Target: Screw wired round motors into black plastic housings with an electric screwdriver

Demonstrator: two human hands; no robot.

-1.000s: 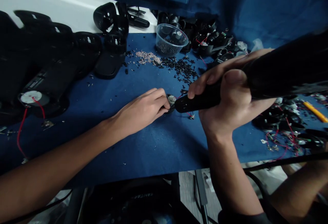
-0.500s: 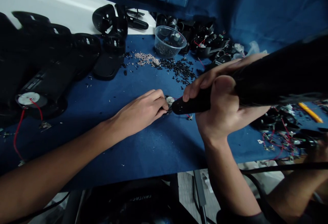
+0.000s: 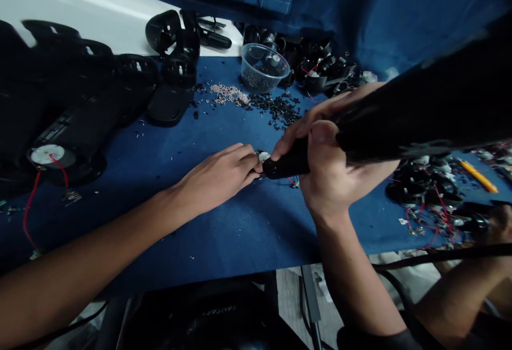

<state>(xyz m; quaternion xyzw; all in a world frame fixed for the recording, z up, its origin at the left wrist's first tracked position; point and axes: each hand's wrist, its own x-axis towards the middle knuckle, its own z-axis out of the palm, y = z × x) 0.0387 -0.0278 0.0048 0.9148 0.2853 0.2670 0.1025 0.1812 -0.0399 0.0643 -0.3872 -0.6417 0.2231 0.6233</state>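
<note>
My right hand is wrapped round a long black tapered object, whose exact kind I cannot make out. Its narrow rounded end points at a small round part with a white face on the blue cloth; whether they touch is unclear. My left hand lies low over the cloth beside that part. Its thumb and fingers are pinched together at the part's left edge, partly hiding it. A short red wire shows just below the black object.
A clear plastic tub of small dark pieces stands behind silver screws and black screws. Black housings crowd the left. Wired parts, a yellow tool and another person's arm are at right.
My right hand and the black object have shifted left, bringing its narrow end closer to the left fingers. My left hand stays nearly still, pinched at the small round part.
</note>
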